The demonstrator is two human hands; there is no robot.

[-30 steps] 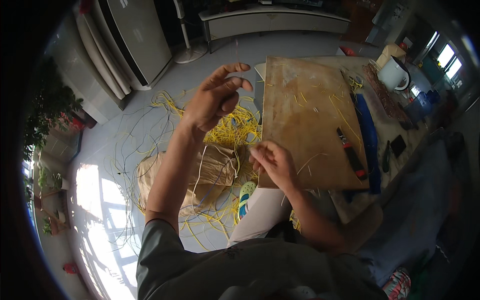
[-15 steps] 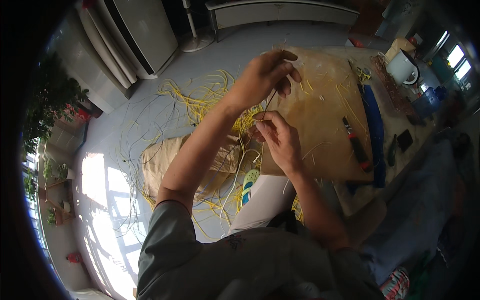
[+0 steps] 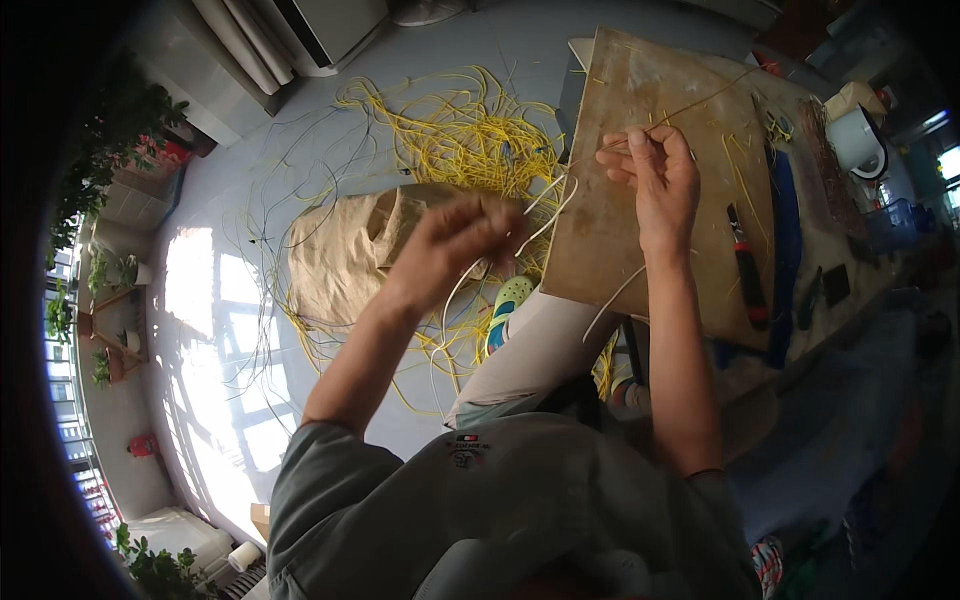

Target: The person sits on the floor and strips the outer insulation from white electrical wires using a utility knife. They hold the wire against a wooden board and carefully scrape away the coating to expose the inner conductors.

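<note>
My right hand [image 3: 665,190] is raised over the brown board [image 3: 600,245], its thumb and fingertips pinched on a thin copper wire [image 3: 705,99]. The wire runs up toward the board's far right corner, with its other end left of the fingers. My left hand [image 3: 465,245], smeared by motion, is left of the board, above the brown sack [image 3: 340,255]. A white cable [image 3: 552,212] curves beside and below its fingertips; whether the hand holds it is hidden by the blur.
Tangled yellow wires [image 3: 470,140] cover the floor beyond the sack. On the board lies a red-and-black-handled tool [image 3: 748,280], near yellow scraps [image 3: 738,170]. Blue cloth [image 3: 787,250] lines its right edge. A white mug [image 3: 855,145] stands farther right. A green clog [image 3: 513,295] is below.
My left hand has come down and left, away from the wire. My right hand has moved up and right with the copper wire, which now stretches across the board. The whole view has shifted.
</note>
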